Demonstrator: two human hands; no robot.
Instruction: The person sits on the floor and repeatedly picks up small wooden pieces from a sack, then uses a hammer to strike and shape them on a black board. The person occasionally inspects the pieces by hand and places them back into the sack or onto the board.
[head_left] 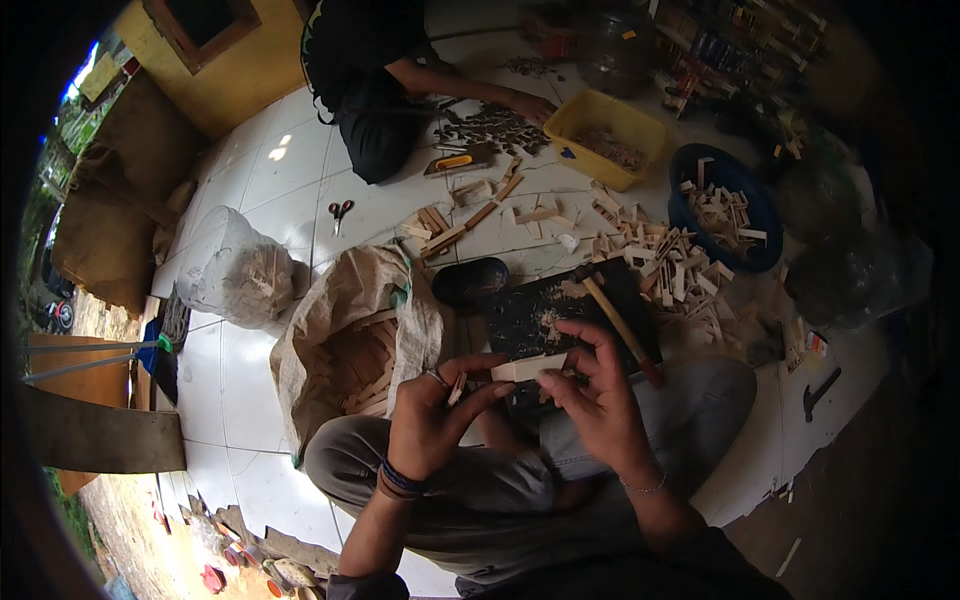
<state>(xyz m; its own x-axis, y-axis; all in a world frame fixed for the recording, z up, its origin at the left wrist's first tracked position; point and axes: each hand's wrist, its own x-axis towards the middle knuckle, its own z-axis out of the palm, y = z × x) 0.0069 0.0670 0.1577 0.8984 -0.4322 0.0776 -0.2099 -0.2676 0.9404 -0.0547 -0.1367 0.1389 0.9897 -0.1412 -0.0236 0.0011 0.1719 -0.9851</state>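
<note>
Above my crossed legs, a small pale wooden block (522,369) is held level between both hands. My left hand (428,415) pinches its left end between thumb and fingers, and a thin wooden strip (457,388) shows in the same hand. My right hand (604,408) grips the right end, its thumb on the near face and index finger raised behind. Just beyond the hands lies a black board (515,312) with wood crumbs on it. A hammer's wooden handle (615,318) rests slantwise across that board.
A woven sack (300,340) of wood pieces stands left, behind it a filled clear bag (235,270). Rightward are loose wooden pieces (665,262), a blue basin (690,165) and another hammer (822,395). Scissors (340,216) lie farther off. A person (365,90) reaches toward a yellow tub (570,120).
</note>
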